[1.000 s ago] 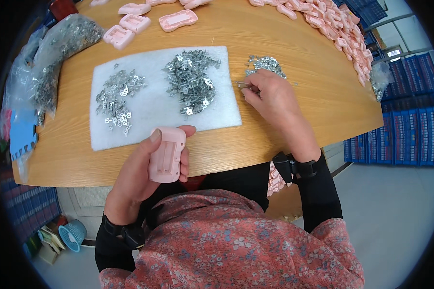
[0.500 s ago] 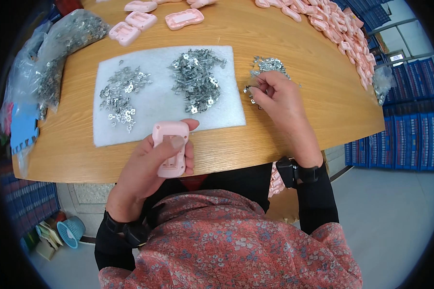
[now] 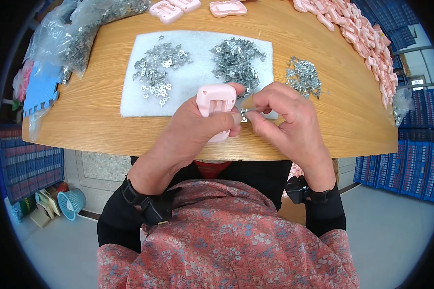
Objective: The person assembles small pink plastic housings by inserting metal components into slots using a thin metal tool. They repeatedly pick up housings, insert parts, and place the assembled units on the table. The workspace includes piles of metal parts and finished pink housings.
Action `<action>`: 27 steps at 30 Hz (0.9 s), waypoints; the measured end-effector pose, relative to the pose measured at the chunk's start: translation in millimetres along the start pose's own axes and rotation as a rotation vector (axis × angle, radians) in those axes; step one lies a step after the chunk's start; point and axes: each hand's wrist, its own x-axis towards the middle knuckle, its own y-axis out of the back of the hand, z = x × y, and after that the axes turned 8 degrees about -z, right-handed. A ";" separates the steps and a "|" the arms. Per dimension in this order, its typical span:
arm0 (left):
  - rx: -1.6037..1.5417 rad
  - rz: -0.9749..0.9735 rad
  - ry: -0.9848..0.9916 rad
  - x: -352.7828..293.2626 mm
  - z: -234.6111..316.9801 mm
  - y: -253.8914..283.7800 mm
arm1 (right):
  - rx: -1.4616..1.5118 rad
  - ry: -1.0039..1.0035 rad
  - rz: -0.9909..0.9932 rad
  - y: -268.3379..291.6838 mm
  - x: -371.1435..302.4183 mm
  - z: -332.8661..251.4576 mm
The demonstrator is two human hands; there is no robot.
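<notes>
This looks like a small assembly workshop; a wooden table (image 3: 96,98) forms the bench, with small metal parts (image 3: 236,62) heaped on a white pad (image 3: 197,79) and again to its right; a clear bag (image 3: 82,48) of similar pieces lies at the far left; a great pile of matching pink shells (image 3: 359,43) runs along the far right edge; stacked blue trays (image 3: 400,168) stand beside the table, right and left.

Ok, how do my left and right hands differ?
Your left hand holds a pink case, your right hand small silvery metal. Your left hand grips with its thumb across the pink case; your right hand pinches with bent fingers. Both are above the wooden table.
</notes>
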 end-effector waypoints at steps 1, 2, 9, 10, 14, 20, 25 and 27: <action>0.017 0.018 -0.013 -0.1 0.0 0.7 | 0.064 -0.086 0.028 -1.9 -0.2 -2.0; -0.004 0.032 -0.026 -0.9 0.1 1.2 | 0.128 -0.172 0.055 -5.2 -2.0 -6.2; -0.069 0.068 -0.037 0.7 -4.2 -1.2 | 0.683 -0.481 0.060 -30.6 -16.3 -3.4; -0.069 0.071 -0.035 0.6 -4.9 -1.4 | 0.761 -0.502 0.067 -32.1 -16.5 -1.6; -0.087 0.079 0.028 -2.5 -4.0 -2.8 | 0.820 -0.543 0.061 -31.0 -19.6 4.3; -0.287 0.010 0.094 0.4 -6.5 3.7 | 0.825 -0.592 0.056 -29.6 -19.8 6.9; -0.292 -0.003 0.134 -2.1 -7.9 3.6 | 0.920 -0.622 0.033 -29.5 -18.1 9.0; -0.290 0.001 0.146 -2.2 -8.5 4.1 | 0.996 -0.650 0.036 -30.3 -17.6 9.8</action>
